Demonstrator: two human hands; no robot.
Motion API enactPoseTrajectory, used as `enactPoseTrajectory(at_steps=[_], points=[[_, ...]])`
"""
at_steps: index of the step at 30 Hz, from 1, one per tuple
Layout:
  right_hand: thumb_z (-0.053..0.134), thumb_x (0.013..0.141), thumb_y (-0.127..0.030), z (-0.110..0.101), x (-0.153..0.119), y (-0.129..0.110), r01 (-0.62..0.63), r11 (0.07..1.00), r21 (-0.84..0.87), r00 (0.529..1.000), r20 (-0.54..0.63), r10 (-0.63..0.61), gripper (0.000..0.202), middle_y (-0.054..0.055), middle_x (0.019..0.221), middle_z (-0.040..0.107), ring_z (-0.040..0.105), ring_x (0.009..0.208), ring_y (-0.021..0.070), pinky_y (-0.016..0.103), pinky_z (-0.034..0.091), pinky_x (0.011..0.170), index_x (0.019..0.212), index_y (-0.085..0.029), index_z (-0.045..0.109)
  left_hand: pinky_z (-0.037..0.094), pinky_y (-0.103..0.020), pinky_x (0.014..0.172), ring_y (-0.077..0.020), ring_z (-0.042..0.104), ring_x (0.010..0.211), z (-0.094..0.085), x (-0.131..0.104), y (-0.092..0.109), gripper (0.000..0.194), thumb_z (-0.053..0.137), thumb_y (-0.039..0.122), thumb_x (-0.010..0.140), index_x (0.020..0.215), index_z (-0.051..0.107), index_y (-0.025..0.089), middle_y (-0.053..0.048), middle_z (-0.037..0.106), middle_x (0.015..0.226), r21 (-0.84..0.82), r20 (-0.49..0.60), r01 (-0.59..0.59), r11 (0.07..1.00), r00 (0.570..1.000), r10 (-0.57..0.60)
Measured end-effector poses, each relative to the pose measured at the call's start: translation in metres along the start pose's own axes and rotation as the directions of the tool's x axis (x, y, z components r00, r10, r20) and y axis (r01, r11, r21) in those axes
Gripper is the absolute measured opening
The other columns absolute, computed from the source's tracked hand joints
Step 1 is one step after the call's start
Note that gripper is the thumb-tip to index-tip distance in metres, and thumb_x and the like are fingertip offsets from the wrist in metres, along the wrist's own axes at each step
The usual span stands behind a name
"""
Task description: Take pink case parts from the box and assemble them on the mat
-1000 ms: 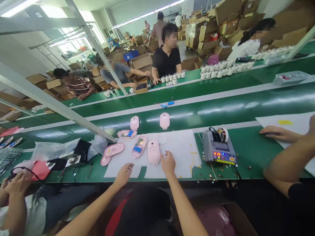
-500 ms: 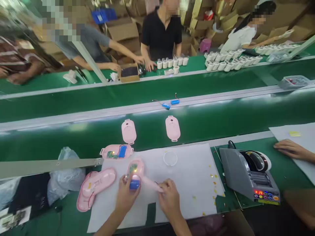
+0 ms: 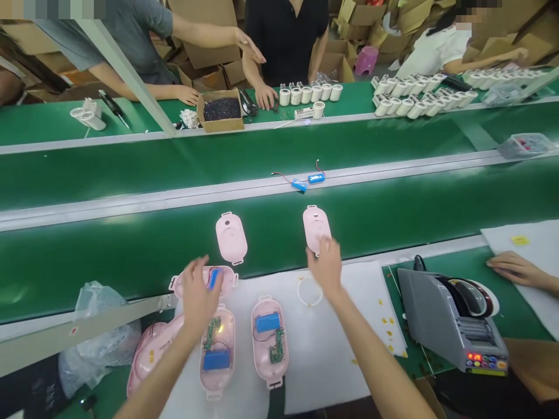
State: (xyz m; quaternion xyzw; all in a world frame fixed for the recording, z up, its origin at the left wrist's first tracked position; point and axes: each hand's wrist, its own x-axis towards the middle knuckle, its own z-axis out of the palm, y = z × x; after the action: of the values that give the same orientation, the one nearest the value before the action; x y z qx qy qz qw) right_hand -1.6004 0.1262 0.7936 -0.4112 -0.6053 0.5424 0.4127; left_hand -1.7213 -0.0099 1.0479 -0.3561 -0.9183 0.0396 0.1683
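My left hand [image 3: 201, 294] reaches over a pink plastic shell [image 3: 229, 281] lying crosswise at the paper's far edge. Its fingers are apart beside the blue battery [image 3: 213, 278] in that shell, and the hand covers part of it. My right hand [image 3: 326, 267] is at the near end of an unfilled pink shell [image 3: 315, 224] on the green belt, thumb and fingers apart; whether they touch it I cannot tell. On the white paper between my forearms lie a left pink shell [image 3: 220, 378] and a right pink shell [image 3: 267, 369], each with a blue battery and green circuit board.
Another unfilled shell [image 3: 231, 235] lies on the belt. Two wired batteries [image 3: 308, 181] rest on the divider. A tape dispenser [image 3: 452, 320] stands right, a plastic bag [image 3: 94, 349] and pink parts [image 3: 151, 355] left. A co-worker's hand [image 3: 522, 269] is far right; other people work opposite.
Both hands have moved forward from the paper, leaving the pink shell with a battery they were handling. Two such shells now show side by side. A co-worker opposite has raised an arm.
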Motion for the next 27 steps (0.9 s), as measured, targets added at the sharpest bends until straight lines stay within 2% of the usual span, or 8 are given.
enactPoseTrajectory(at_steps=[2, 8, 12, 13, 14, 20, 22, 27], points=[[0.07, 0.074, -0.029, -0.003, 0.07, 0.007, -0.437, 0.899, 0.018, 0.899, 0.03, 0.436, 0.052, 0.031, 0.136, 0.042, 0.039, 0.13, 0.0402, 0.057, 0.037, 0.104, 0.117, -0.005, 0.055, 0.027, -0.055, 0.115, -0.04, 0.03, 0.138, 0.017, 0.069, 0.033, 0.078, 0.062, 0.042, 0.082, 0.14, 0.034, -0.002, -0.028, 0.035, 0.143, 0.027, 0.028, 0.223, 0.974, 0.974, -0.224], [0.076, 0.06, -0.019, -0.028, 0.125, 0.018, -0.539, 0.822, 0.184, 0.83, 0.284, 0.481, 0.032, 0.014, 0.09, 0.068, 0.065, 0.085, 0.0247, 0.035, 0.053, 0.075, 0.087, -0.006, 0.064, 0.057, -0.04, 0.076, -0.0323, 0.066, 0.093, 0.034, 0.146, 0.084, 0.044, 0.074, 0.024, 0.072, 0.108, 0.06, 0.002, -0.02, 0.065, 0.106, -0.028, 0.301, 0.223, 0.974, 0.932, -0.205], [0.072, 0.066, -0.018, -0.08, 0.038, 0.022, -0.226, 0.897, 0.379, 0.969, 0.184, 0.166, 0.016, 0.007, 0.094, 0.069, 0.066, 0.091, 0.0236, 0.036, 0.054, 0.082, 0.082, -0.016, 0.067, 0.054, -0.033, 0.086, -0.0211, 0.064, 0.094, 0.011, 0.078, 0.099, 0.028, 0.07, 0.024, 0.077, 0.102, 0.063, 0.014, -0.005, 0.067, 0.101, -0.202, 0.359, -0.209, 0.957, 0.893, 0.271], [0.069, 0.07, -0.017, -0.094, 0.006, 0.026, -0.019, 0.91, 0.414, 0.996, 0.092, -0.021, 0.011, 0.008, 0.101, 0.069, 0.065, 0.098, 0.0246, 0.039, 0.054, 0.088, 0.081, -0.018, 0.068, 0.054, -0.035, 0.086, -0.021, 0.064, 0.091, 0.006, 0.049, 0.1, 0.02, 0.066, 0.023, 0.079, 0.097, 0.063, 0.014, -0.006, 0.067, 0.096, -0.263, 0.325, -0.426, 0.865, 0.805, 0.496], [0.067, 0.073, -0.017, -0.106, -0.026, 0.03, 0.147, 0.906, 0.397, 0.985, 0.029, -0.172, 0.012, 0.009, 0.11, 0.067, 0.063, 0.105, 0.0252, 0.041, 0.052, 0.092, 0.085, -0.02, 0.07, 0.055, -0.036, 0.085, -0.0214, 0.064, 0.092, 0.004, 0.016, 0.098, 0.014, 0.057, 0.022, 0.086, 0.097, 0.064, 0.015, -0.008, 0.068, 0.097, -0.351, 0.303, -0.64, 0.683, 0.613, 0.73], [0.05, 0.089, -0.006, -0.118, -0.164, 0.093, 0.634, 0.762, 0.132, 0.77, -0.015, -0.638, 0.025, 0.011, 0.113, 0.067, 0.057, 0.121, 0.0223, 0.049, 0.049, 0.104, 0.102, -0.02, 0.066, 0.052, -0.035, 0.098, -0.0171, 0.067, 0.087, 0.036, -0.163, 0.061, 0.016, 0.058, 0.015, 0.088, 0.101, 0.064, 0.023, -0.002, 0.073, 0.091, -0.499, 0.102, -0.866, 0.01, -0.047, 0.994], [0.052, 0.09, -0.007, -0.103, -0.165, 0.114, 0.729, 0.679, 0.086, 0.679, 0.036, -0.733, 0.021, 0.012, 0.114, 0.066, 0.055, 0.124, 0.022, 0.047, 0.05, 0.104, 0.099, -0.018, 0.066, 0.047, -0.039, 0.104, -0.019, 0.066, 0.093, 0.061, -0.182, 0.044, 0.021, 0.055, 0.011, 0.089, 0.106, 0.063, 0.02, -0.005, 0.073, 0.095, -0.429, 0.11, -0.903, -0.035, -0.091, 0.99], [0.053, 0.089, -0.009, -0.078, -0.121, 0.127, 0.825, 0.564, 0.038, 0.537, 0.262, -0.802, 0.016, 0.015, 0.117, 0.066, 0.055, 0.124, 0.0241, 0.044, 0.049, 0.103, 0.096, -0.014, 0.067, 0.044, -0.046, 0.107, -0.025, 0.055, 0.123, 0.105, -0.165, 0.022, 0.051, 0.041, 0.003, 0.089, 0.136, 0.049, 0.021, -0.01, 0.065, 0.122, -0.196, 0.343, -0.973, 0.124, 0.051, 0.938]])
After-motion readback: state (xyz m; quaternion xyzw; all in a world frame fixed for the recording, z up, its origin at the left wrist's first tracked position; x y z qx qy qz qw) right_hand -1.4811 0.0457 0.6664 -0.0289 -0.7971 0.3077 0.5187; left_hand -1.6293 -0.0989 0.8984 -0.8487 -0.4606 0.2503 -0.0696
